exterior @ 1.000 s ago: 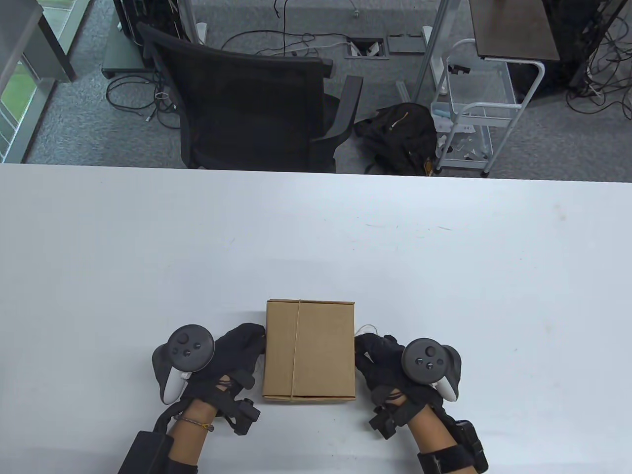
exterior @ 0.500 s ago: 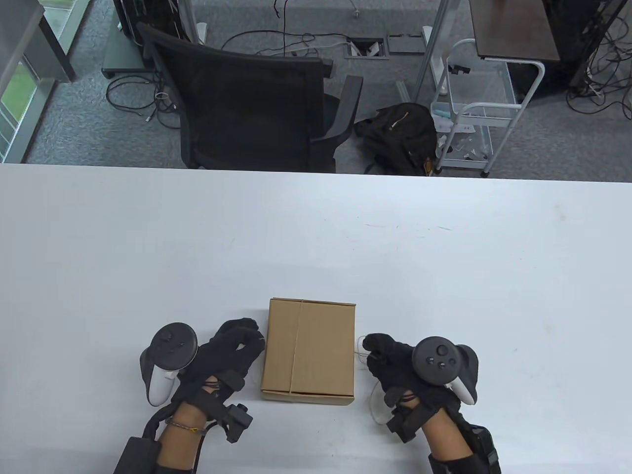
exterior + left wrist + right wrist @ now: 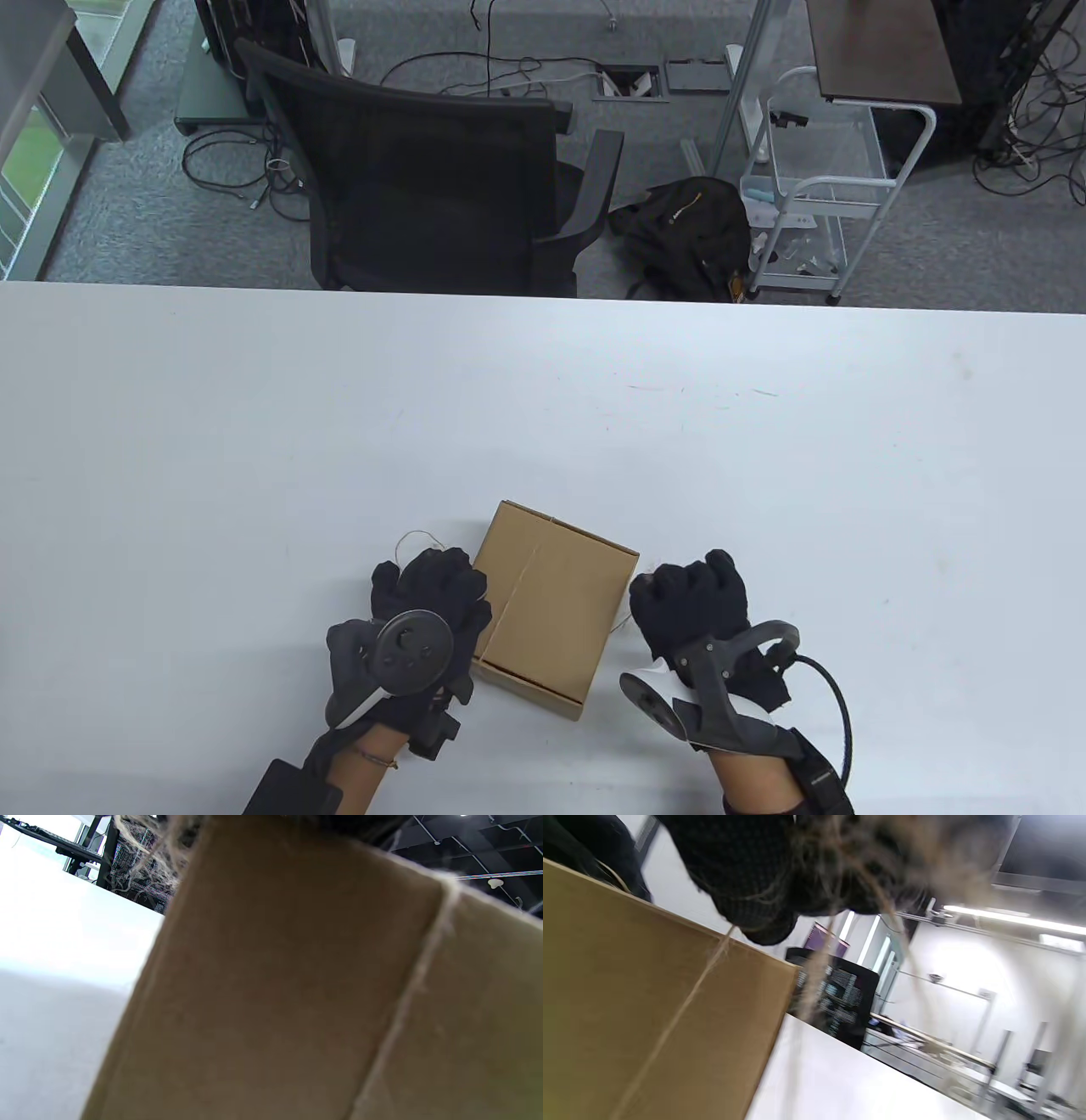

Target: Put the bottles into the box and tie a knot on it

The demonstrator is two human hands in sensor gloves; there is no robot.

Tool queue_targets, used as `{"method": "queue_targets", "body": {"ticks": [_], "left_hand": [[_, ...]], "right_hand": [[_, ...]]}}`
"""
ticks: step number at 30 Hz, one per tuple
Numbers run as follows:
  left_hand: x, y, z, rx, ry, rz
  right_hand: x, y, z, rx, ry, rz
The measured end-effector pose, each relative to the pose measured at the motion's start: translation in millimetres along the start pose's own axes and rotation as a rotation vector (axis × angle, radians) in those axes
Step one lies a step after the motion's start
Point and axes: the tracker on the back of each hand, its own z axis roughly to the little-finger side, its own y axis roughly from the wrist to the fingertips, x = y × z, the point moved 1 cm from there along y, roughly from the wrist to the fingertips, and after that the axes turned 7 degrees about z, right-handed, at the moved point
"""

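Both hands wore black knit sensor gloves. The left hand (image 3: pixel 428 594) carried a dark grey round tracker (image 3: pixel 413 654) with small buttons and a white grip at seven o'clock. The right hand (image 3: pixel 691 598) bore a grey ring-shaped tracker (image 3: pixel 721 679) with white underside; a black cable (image 3: pixel 836 692) looped at three o'clock. Black straps wrapped both wrists.

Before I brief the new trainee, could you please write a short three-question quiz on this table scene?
1. True or false: the cardboard box is closed.
2. What runs across the box? A) tape B) twine C) wire
3. The box lies between the left hand and the ____ hand.

Key: 1 true; 2 B; 3 right.
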Motion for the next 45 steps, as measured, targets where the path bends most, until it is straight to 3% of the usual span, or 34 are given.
{"method": "queue_targets", "body": {"ticks": [3,7,9,14,21,28,37,41,45], "left_hand": [[-0.1,2.9,0.9,-0.002,0.011,-0.004],[-0.4,11.6,5.2,-0.055,0.014,0.005],[0.4,14.8,9.6,-0.089,0.001,0.020],[-0.3,17.4,15.3,-0.109,-0.025,-0.008],[5.8,9.9,-3.3,-0.097,-0.016,-0.060],[4.9,-2.7,-17.6,-0.089,-0.070,0.017],[-3.8,-8.2,-23.5,-0.139,-0.041,0.044],[-6.1,-1.9,-19.2,-0.197,0.001,0.065],[-8.3,7.6,-10.4,-0.250,-0.099,0.130]], "right_hand": [[5.9,-2.8,-2.4,-0.101,0.241,0.022],[13.5,0.1,0.8,-0.135,0.378,0.038],[20.6,2.1,6.0,-0.098,0.421,0.022],[42.5,3.8,25.0,0.039,0.741,-0.068],[28.2,7.3,13.6,-0.001,0.431,-0.049],[6.3,11.1,-18.8,-0.065,0.122,0.007],[-7.1,5.8,-24.0,-0.078,0.328,0.017],[-4.9,6.9,-8.6,-0.026,0.218,0.026],[10.0,7.5,17.5,0.095,0.301,0.047]]}}
